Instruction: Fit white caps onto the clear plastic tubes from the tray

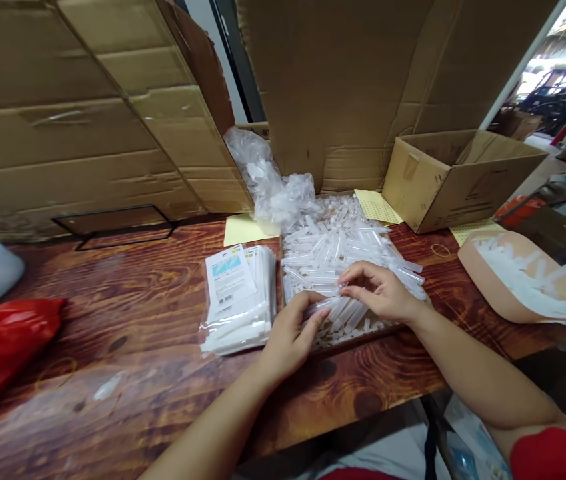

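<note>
My left hand pinches a clear plastic tube between thumb and fingers, above a shallow tray heaped with similar pieces. At the tube's far end, my right hand closes thumb and forefinger on it; any small part between those fingertips is too small to make out. Beneath both hands lies the pile of clear plastic tubes, with small white bits among them. Left of the tray, a stack of packaged white sleeves with printed labels lies on the wooden table.
Crumpled clear plastic bags sit behind the pile. An open cardboard box stands at the back right, beside yellow sticker sheets. A beige bowl holds white strips. On the left are a red bag and a black wire frame.
</note>
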A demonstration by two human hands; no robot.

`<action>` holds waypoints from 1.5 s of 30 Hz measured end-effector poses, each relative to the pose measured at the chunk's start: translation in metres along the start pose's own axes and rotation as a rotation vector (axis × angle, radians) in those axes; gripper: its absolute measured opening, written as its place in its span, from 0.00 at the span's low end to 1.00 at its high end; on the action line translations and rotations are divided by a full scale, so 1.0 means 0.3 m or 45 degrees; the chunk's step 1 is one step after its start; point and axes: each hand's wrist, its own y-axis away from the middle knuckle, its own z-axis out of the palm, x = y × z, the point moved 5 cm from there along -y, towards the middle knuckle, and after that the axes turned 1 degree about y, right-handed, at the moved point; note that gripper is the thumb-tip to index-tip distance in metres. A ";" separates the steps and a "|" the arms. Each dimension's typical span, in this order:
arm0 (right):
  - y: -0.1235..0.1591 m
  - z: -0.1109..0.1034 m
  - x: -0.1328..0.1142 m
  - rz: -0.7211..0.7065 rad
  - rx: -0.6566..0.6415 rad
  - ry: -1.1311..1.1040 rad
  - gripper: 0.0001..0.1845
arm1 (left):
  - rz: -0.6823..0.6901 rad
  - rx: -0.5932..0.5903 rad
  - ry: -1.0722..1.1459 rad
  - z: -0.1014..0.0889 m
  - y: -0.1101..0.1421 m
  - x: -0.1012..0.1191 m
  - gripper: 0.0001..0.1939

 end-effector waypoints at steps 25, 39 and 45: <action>0.003 -0.031 -0.040 -0.198 -0.027 0.058 0.05 | -0.046 0.014 0.151 -0.014 0.001 -0.006 0.10; 0.050 0.023 -0.052 -0.079 -0.250 0.339 0.13 | -0.010 -0.007 0.142 0.012 0.019 0.003 0.09; 0.044 0.023 -0.048 -0.026 -0.271 0.296 0.06 | 0.003 0.011 0.167 0.003 0.019 0.008 0.09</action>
